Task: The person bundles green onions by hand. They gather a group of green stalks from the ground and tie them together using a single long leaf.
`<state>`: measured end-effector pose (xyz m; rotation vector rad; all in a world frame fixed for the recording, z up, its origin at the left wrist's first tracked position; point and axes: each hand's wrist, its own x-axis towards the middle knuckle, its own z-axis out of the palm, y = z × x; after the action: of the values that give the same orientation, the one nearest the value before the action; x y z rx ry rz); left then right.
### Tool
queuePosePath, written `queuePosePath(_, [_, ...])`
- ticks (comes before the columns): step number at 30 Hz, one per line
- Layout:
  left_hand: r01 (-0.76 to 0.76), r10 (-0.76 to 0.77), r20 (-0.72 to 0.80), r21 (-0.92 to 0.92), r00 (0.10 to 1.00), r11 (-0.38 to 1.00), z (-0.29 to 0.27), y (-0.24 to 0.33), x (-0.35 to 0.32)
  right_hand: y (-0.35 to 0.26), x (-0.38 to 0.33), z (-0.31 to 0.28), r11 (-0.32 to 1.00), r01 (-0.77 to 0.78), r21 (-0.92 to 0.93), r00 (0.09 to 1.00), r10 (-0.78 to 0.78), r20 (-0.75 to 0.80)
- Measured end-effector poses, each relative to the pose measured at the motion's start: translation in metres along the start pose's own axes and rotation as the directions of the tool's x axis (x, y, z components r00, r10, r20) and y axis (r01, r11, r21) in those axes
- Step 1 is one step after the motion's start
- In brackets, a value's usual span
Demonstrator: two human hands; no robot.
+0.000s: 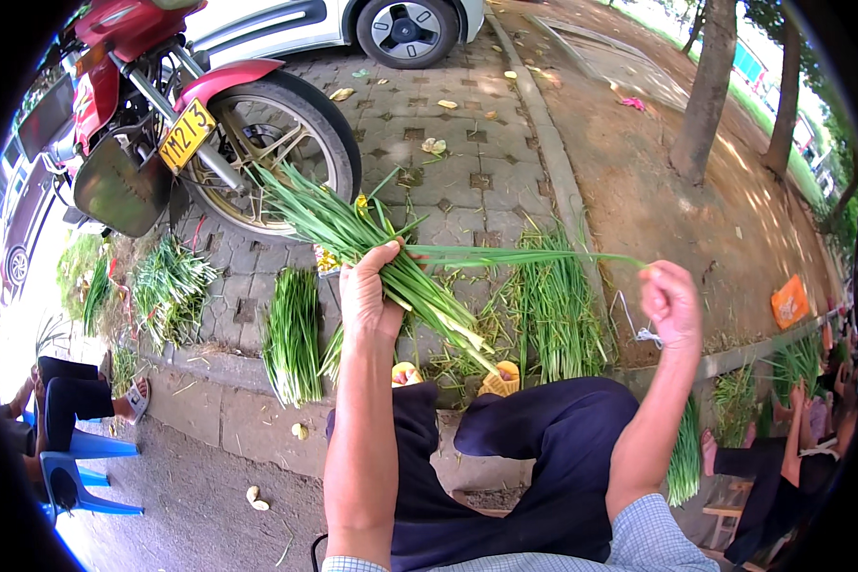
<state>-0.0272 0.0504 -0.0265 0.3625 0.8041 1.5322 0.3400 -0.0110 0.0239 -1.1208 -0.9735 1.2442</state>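
My left hand (369, 294) is closed around a bunch of garlic chives (439, 310), held above my knees. Its green leaf ends point up and left, its pale stem ends down and right. My right hand (672, 303) is raised on the right with its fingers pinched on the tip of a long chive leaf (534, 255). That leaf stretches nearly level from the bunch to my fingertips. Beyond my feet lies a loose heap of chives (561, 319), and to its left a neat bundle of chives (293, 334).
A red motorcycle (248, 133) stands at the upper left, with a white car (305, 24) behind it. More chives (172, 291) lie at left. People sit on both sides, one by blue stools (91, 467). Tree trunks (707, 105) rise from bare soil at right.
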Motion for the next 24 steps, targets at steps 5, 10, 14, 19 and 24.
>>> queuePosePath(5, [0.038,-0.039,-0.027,-0.039,0.999,0.999,-0.002,-0.002,0.001,-0.011,0.011,-0.052,0.991,0.046,0.123,0.953,-0.006,-0.304])
queuePosePath(10, [0.087,-0.098,-0.144,-0.077,0.985,0.993,-0.003,-0.001,0.003,-0.050,0.025,-0.085,0.982,0.126,0.139,0.865,-0.041,-0.500])
queuePosePath(14, [0.111,-0.121,-0.182,-0.062,0.976,0.992,0.000,-0.004,0.002,-0.080,0.032,-0.071,0.928,0.039,-0.370,0.904,-0.190,-0.383])
queuePosePath(19, [0.242,-0.241,-0.021,0.039,0.970,0.970,0.021,-0.014,-0.012,-0.084,0.065,0.006,0.836,0.126,-0.533,0.921,-0.299,-0.251])
queuePosePath(24, [0.291,-0.307,0.191,0.107,0.932,0.951,0.031,-0.028,-0.021,-0.058,0.062,0.117,0.826,0.301,-0.476,0.906,-0.404,-0.127])
